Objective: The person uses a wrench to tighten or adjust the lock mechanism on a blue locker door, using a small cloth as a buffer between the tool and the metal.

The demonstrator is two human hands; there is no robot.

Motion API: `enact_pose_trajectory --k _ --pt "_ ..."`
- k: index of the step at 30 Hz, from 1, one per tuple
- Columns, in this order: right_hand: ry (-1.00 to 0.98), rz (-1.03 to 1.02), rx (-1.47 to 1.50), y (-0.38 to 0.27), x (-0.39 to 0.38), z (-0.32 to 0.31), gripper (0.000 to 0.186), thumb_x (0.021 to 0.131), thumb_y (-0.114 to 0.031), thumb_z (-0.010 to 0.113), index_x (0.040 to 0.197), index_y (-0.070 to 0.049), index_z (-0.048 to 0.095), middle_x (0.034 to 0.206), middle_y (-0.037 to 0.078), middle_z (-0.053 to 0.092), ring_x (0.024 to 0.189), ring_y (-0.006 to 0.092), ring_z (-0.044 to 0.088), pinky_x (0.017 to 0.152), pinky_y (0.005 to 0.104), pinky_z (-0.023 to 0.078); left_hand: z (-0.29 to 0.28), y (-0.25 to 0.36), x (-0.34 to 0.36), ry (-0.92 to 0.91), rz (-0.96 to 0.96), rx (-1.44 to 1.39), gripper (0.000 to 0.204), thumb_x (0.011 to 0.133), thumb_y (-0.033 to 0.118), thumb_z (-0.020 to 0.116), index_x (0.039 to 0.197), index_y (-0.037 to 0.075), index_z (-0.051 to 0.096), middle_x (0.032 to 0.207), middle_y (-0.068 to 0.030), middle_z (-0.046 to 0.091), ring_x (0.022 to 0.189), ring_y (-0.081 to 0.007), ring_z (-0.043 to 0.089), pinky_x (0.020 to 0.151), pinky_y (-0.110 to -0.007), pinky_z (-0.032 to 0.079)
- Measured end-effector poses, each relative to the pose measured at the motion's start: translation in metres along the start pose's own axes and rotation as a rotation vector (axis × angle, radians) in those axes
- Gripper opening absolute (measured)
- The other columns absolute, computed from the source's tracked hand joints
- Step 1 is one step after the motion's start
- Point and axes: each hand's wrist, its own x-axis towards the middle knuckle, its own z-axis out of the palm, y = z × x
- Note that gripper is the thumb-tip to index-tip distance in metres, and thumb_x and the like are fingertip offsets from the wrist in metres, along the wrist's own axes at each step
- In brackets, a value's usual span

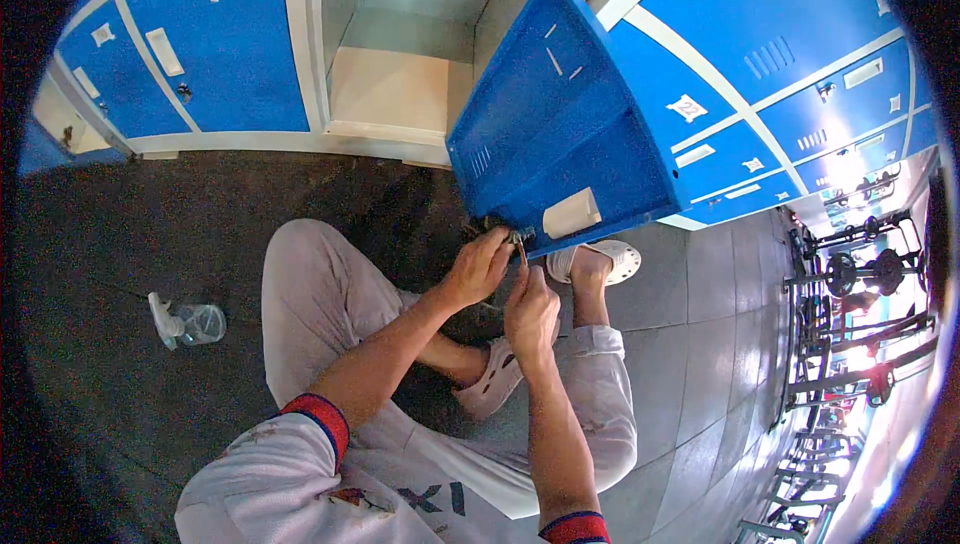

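Blue locker door [560,124] edge — hands [505,289] (touching)

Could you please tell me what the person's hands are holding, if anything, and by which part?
Both hands, left hand and right hand, pinch a small lock fitting at the lower edge of the open blue locker door; the exact grip cannot be told.

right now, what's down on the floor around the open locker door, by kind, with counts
Spray bottle, clear, lying on its side: 1
Pale clogs, one at and one at: 2
Hands at the lock on the edge of the open blue locker door, the left hand and the right hand: 2
Total: 5
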Motion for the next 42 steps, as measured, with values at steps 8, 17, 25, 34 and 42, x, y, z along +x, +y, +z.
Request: enact_pose_trajectory --k 8,17,25,34,42 --pt "0.068 -0.017 0.075 0.006 -0.003 0.014 0.025 0.089 -0.015 0.046 0.069 -0.002 0.047 0.056 0.024 0.051 0.051 0.0414 0.053 0.043 0.0467 0.04 -0.006 0.014 0.004 0.015 0.022 0.014 0.013 0.088 0.008 0.041 0.09 -0.001 0.049 0.083 -0.0178 0.053 0.075 -0.0367 0.055 0.062 -0.042 0.044" --pt "-0.211 -0.177 0.121 0.021 0.001 -0.039 0.028 0.09 -0.021 0.048 0.069 -0.003 0.048 0.057 0.015 0.054 0.048 0.0367 0.052 0.044 0.0435 0.04 -0.015 0.011 0.003 0.033 -0.249 -0.149 0.025 0.094 0.022 0.036 0.09 0.002 0.051 0.073 -0.017 0.054 0.068 -0.0331 0.055 0.063 -0.037 0.042" --pt "0.089 0.558 1.282 0.035 0.004 -0.039 0.025 0.092 -0.033 0.046 0.078 -0.011 0.051 0.062 -0.004 0.043 0.047 0.0042 0.035 0.039 0.0201 0.028 -0.063 0.004 0.017 0.494 -0.44 -0.107 0.032 0.092 0.028 0.041 0.085 0.0 0.056 0.081 -0.0064 0.056 0.077 -0.0176 0.051 0.074 -0.03 0.04" --pt "-0.221 0.539 1.24 0.039 0.056 0.013 0.033 0.082 -0.036 0.059 0.094 -0.006 0.063 0.079 0.001 0.06 0.047 0.0063 0.04 0.038 0.0219 0.029 -0.328 0.169 0.039 0.814 -0.008 0.369 0.03 0.088 0.013 0.041 0.111 -0.001 0.052 0.087 -0.007 0.056 0.077 -0.0143 0.053 0.068 -0.024 0.046" --pt "-0.433 0.428 1.273 0.058 0.058 0.026 0.022 0.083 -0.028 0.06 0.084 -0.006 0.059 0.058 -0.004 0.045 0.042 0.0036 0.033 0.036 0.0198 0.024 -0.439 0.321 0.01 -0.429 -0.547 0.355 0.024 0.09 0.027 0.05 0.097 0.004 0.05 0.071 -0.008 0.057 0.057 -0.0186 0.056 0.052 -0.031 0.048"
